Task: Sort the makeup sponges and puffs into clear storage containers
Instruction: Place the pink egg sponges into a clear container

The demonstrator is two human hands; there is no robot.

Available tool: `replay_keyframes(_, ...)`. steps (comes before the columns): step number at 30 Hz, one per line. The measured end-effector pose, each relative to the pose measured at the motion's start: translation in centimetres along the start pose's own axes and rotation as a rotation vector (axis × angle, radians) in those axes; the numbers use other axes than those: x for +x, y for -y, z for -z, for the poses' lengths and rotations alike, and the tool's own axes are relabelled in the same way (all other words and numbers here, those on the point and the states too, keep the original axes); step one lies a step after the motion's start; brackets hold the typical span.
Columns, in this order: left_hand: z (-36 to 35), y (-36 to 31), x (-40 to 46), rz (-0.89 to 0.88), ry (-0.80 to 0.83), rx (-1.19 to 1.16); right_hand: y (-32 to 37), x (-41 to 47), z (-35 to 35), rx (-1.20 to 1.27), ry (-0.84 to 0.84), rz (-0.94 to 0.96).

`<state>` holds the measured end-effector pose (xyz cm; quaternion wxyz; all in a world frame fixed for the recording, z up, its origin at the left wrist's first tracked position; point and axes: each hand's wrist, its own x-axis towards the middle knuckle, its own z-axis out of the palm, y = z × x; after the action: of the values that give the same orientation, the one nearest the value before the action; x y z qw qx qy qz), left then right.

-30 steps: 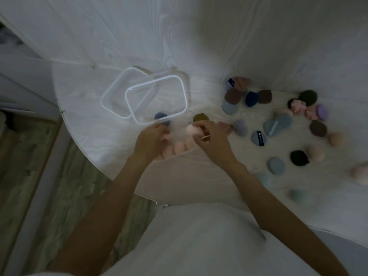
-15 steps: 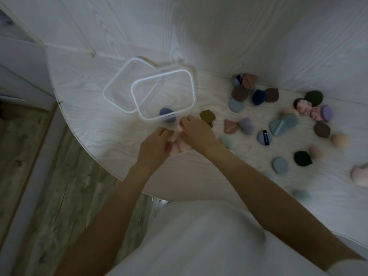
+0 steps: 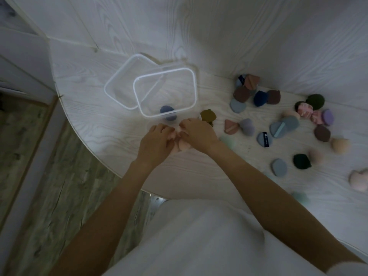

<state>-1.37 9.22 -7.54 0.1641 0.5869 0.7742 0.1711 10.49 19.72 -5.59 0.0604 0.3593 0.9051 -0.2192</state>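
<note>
While both hands sit close together near the front edge of the white table [image 3: 83, 108], a small cluster of pink sponges [image 3: 180, 145] lies right under and between them. The left hand [image 3: 155, 143] is palm down w/ fingers curled over the left side of the cluster, touching it; the right hand [image 3: 196, 133] is curled over the right side, knuckles up. A pink one shows in the gap between the two hands and another pokes out below the right hand's thumb side. Fingers on both look bent and pressed onto the sponges, but whether either hand has actually clamped one I can't tell, since the fingertips are hidden. Just beyond the hands stands a clear container [image 3: 165, 94], open top, w/ a blue sponge [image 3: 168, 113] inside at its near wall. A second clear container [image 3: 121, 84] sits behind and left of it, partly overlapped. An olive puff [image 3: 208, 116] lies just beside the right hand's knuckles, touching or nearly so. Further right the rest is scattered, well apart from the hands: a pink wedge puff [image 3: 230, 126] next to a lilac sponge [image 3: 247, 126], grey-blue puffs [image 3: 283, 126], a navy puff [image 3: 259, 98], brown ones [image 3: 242, 94], a dark green puff [image 3: 301, 161], a peach sponge [image 3: 340, 145]. Light is dim and the far right edge is blurry.
</note>
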Motion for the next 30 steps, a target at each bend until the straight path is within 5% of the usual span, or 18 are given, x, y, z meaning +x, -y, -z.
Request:
replay_keyframes(9, 0.2, -0.4, -0.3, 0.017, -0.038, 0.001, -0.9, -0.9, 0.5, 0.089, -0.020, 0.043)
replay_keyframes(13, 0.9, -2.4, -0.3, -0.126, -0.251, -0.011, -1.6, -3.4, 2.2, 0.145, -0.272, 0.098)
replay_keyframes(17, 0.9, -8.1, 1.3, -0.367, -0.384, -0.158, -6.6, -8.6, 4.1, -0.106, -0.528, 0.094)
replay_keyframes(22, -3.3, -16.9, 5.7, -0.581, -0.114, -0.205, -16.4, -17.6, 5.2, -0.135, -0.444, -0.241)
replay_keyframes(26, -9.5, -24.4, 10.1, -0.395, 0.301, -0.308, -24.8, -23.9, 4.8, 0.176, -0.438, -0.651)
replay_keyframes(30, -13.6, -29.0, 14.0, -0.195, 0.301, -0.266, -30.2, -25.5, 4.4, 0.306, -0.411, -0.753)
